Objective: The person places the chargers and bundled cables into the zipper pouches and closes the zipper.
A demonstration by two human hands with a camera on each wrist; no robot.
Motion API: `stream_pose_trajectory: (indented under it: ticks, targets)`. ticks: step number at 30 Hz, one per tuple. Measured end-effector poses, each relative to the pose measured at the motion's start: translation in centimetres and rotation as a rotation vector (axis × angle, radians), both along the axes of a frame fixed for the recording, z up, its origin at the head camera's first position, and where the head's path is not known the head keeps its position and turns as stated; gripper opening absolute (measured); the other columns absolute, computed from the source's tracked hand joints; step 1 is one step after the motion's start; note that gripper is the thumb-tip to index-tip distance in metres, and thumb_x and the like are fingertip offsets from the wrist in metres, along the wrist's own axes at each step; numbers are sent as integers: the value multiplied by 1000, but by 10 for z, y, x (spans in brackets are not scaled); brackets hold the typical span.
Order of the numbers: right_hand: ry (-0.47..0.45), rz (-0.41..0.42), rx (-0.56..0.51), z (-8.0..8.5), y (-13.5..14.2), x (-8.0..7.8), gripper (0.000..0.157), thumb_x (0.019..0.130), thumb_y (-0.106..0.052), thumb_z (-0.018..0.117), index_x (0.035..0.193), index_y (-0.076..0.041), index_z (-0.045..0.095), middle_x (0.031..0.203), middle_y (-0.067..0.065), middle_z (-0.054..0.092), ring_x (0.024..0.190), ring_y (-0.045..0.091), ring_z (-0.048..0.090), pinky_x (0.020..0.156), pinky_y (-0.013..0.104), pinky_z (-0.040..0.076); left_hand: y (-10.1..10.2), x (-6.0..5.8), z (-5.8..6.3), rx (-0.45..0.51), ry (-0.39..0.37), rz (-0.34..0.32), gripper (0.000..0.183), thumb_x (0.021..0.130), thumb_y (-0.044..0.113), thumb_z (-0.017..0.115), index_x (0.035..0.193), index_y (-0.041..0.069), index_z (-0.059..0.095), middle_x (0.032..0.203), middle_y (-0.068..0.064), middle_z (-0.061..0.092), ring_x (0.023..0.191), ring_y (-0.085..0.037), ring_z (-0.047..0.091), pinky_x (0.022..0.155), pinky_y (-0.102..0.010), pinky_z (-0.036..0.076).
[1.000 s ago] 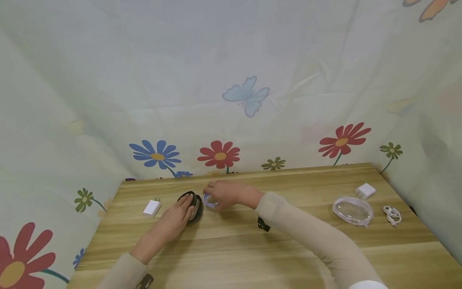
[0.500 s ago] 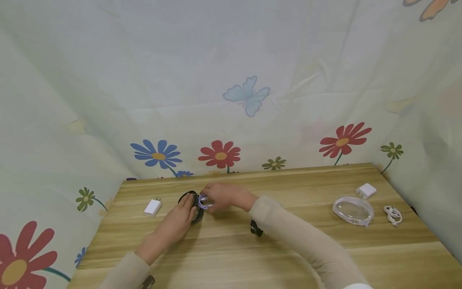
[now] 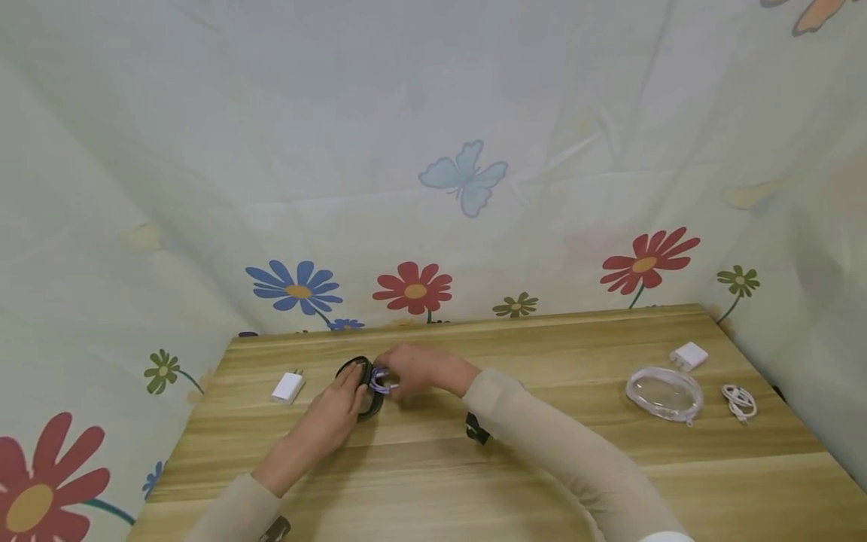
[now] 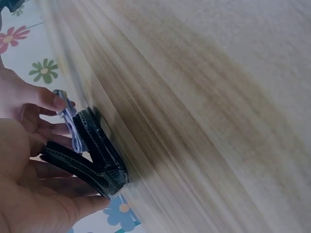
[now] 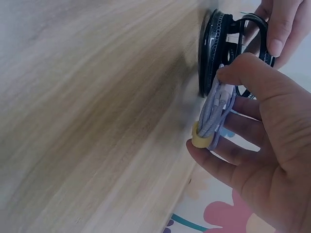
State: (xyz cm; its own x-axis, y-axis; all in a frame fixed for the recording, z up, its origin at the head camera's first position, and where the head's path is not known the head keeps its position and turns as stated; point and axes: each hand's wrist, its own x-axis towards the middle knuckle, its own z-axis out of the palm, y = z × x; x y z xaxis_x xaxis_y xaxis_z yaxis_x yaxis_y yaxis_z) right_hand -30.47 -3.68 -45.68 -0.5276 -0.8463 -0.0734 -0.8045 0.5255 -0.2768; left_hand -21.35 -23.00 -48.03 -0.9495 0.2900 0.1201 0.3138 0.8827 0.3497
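Note:
A small black oval zip case [image 4: 99, 143] stands on the wooden table, its two halves spread apart. My left hand [image 3: 332, 410] holds one half, with fingers reaching behind it in the left wrist view. From the right, my right hand [image 3: 421, 369] pinches a coiled lilac charging cable [image 5: 216, 114] between thumb and fingers. A yellow tie [image 5: 200, 138] wraps one end of the coil, and white plug ends show inside it. The coil is right at the case's opening and overlaps the case in the right wrist view.
A white charger [image 3: 287, 387] lies left of the case. At the table's [image 3: 542, 452] right side are another white charger [image 3: 689, 355], a clear round pouch [image 3: 631, 390] and a coiled white cable [image 3: 738, 403]. A flower-printed cloth [image 3: 339, 188] hangs behind the table.
My right hand has moved left with the lilac cable, bringing it from beside the case to its opening. My left hand has stayed at the case.

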Motion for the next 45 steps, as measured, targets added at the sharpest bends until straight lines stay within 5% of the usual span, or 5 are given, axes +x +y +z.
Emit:
stream_pose_trajectory:
  ticks: [10,23,32,38,45]
  targets:
    - [-178,-86,-68,0,1,-10,47,89,-22,76,131,-4,65,112,2,69,93,8,60,83,20,50,6,1,0,2,-6,49,51,110,22,41,148,-13,41,151,-33,41,134,-48,48,106,-58,44]
    - [-280,-155,-104,-3,-5,-8,47,92,-34,76,129,-6,68,120,5,71,107,14,65,89,24,53,10,3,-1,26,7,48,51,110,21,41,146,-15,41,149,-35,42,130,-50,51,103,-58,47]
    - [-521,-231,-245,-11,-1,-5,33,96,-10,71,127,-2,66,107,11,74,75,17,72,71,31,61,9,2,2,19,78,46,45,108,18,46,141,-14,48,142,-34,50,123,-49,57,99,-58,50]
    - [-631,-338,-367,-10,2,2,25,97,-4,66,121,1,69,89,7,74,71,18,69,73,39,62,10,2,2,3,71,44,46,109,20,44,140,-13,49,141,-34,50,123,-49,57,99,-58,50]
    - [-757,-440,-427,-2,4,3,21,99,-10,64,116,-1,72,91,4,68,72,22,64,82,49,59,10,2,2,1,76,60,46,109,21,45,142,-11,49,143,-33,50,123,-48,57,98,-58,50]
